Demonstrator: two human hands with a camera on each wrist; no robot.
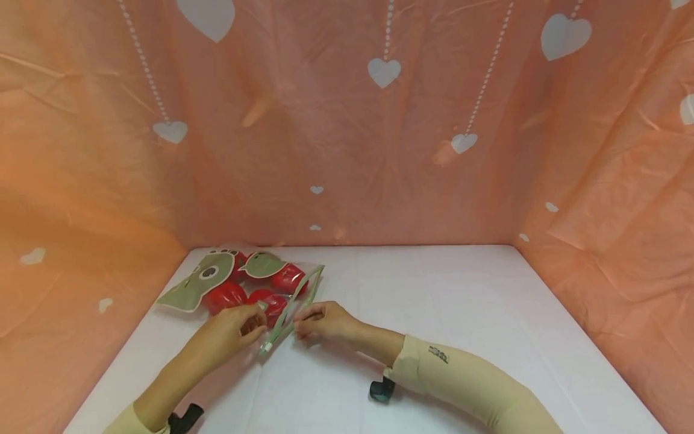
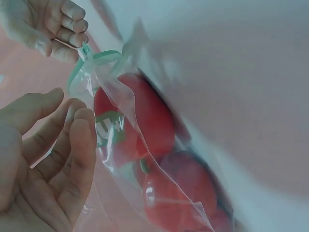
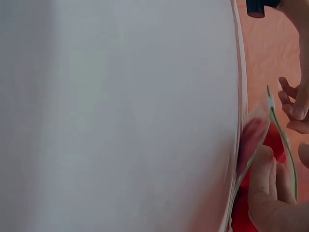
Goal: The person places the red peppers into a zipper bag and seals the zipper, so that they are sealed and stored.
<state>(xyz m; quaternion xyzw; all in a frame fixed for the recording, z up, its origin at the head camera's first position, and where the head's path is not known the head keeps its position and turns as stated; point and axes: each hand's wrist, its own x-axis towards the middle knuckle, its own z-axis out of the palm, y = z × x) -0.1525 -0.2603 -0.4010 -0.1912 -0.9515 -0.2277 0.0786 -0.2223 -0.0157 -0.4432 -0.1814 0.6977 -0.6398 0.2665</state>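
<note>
A clear zip bag (image 1: 282, 328) with green printed shapes and a green zip strip lies at the left of the table. Several red bell peppers (image 1: 225, 296) are inside; one shows a green stem in the left wrist view. The bag's mouth faces right and its two strips stand apart. My left hand (image 1: 233, 328) is at the bag's near side, fingers loosely bent, thumb apart from them. My right hand (image 1: 328, 322) is at the mouth; in the right wrist view its fingers (image 3: 263, 166) lie between the strips, thumb apart. A white slider (image 1: 267, 347) sits at the near end.
The white table (image 1: 434, 295) extends to the right of the bag. Orange sheeting with white hearts (image 1: 385, 72) hangs behind and at both sides. Dark wrist cameras (image 1: 382, 390) are strapped to both forearms.
</note>
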